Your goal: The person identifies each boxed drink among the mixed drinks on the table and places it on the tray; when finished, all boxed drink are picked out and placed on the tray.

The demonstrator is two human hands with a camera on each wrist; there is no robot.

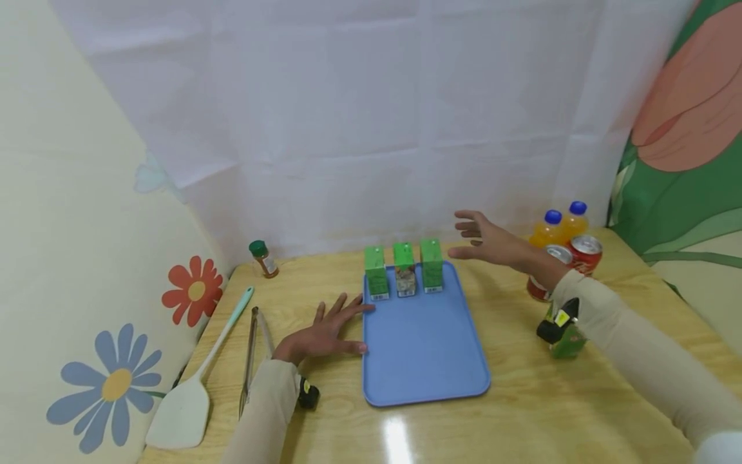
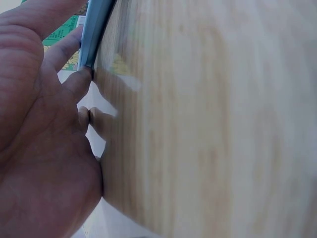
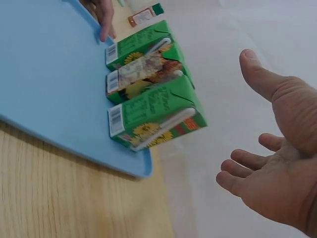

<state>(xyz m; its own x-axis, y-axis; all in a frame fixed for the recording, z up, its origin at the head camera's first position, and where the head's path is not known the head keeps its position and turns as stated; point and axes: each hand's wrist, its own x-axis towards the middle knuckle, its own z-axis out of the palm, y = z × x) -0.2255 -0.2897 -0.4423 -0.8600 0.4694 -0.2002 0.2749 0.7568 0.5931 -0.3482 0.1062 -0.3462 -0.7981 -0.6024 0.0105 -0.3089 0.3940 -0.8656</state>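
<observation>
Tabletop (image 1: 510,412): wood-grained, bears all items. Blue tray (image 1: 423,348): flat at centre. White spatula (image 1: 182,412): left side, tongs (image 1: 251,351) just right of it.

Left hand (image 1: 321,335): fingers spread at the tray's left rim, gripping nothing. Right hand (image 1: 489,241): raised right of the tray's far end, thumb parted from loosely bent fingers, holding nothing.

Orange-drink bottles (image 1: 576,223): far right. Red cans (image 1: 585,254): on their near side. Left carton (image 1: 377,277), middle carton (image 1: 406,281) and right carton (image 1: 431,267): upright in a row on the tray's far end; right hand apart from all three. Green item (image 1: 568,345): near the cans, on their near side, partly hidden; identity unconfirmed, possibly another carton. Green-capped jar (image 1: 263,259): far left.

Assessment: the step in hand appears to be lining up cartons, the left hand probably steadying the tray. Any further placing would call for the right hand to reach back right, pinch an item and lower it upright onto the tray's near part, clear of the row.
</observation>
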